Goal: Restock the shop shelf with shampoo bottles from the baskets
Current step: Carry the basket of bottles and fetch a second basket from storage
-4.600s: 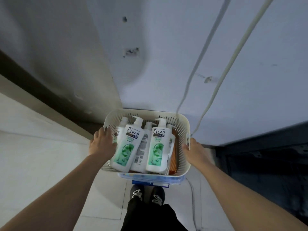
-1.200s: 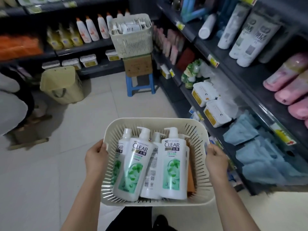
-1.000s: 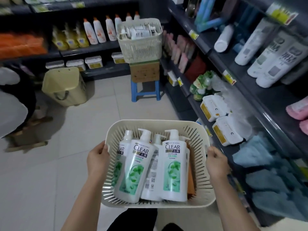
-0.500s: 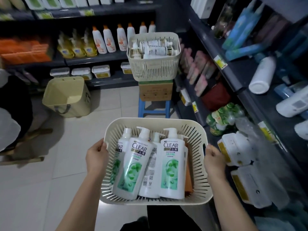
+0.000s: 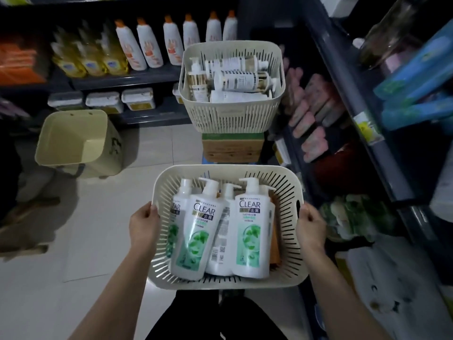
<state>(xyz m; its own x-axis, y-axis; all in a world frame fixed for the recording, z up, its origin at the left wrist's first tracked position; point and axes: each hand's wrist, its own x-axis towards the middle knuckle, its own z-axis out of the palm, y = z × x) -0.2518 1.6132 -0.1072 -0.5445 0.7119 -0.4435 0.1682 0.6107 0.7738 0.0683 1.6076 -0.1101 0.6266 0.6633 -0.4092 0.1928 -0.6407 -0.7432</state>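
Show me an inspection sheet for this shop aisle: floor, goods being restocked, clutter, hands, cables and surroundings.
surface: pale tiled floor; no table seen.
job's things: basket, held off the floor, has several pump shampoo bottles lying in it; second basket of bottles sits on a box.
clutter: yellow bin on the floor, to the left.
grips: left hand and right hand hold the basket's side rims.
cables: nothing seen.
surroundings: stocked right shelf and back shelf.
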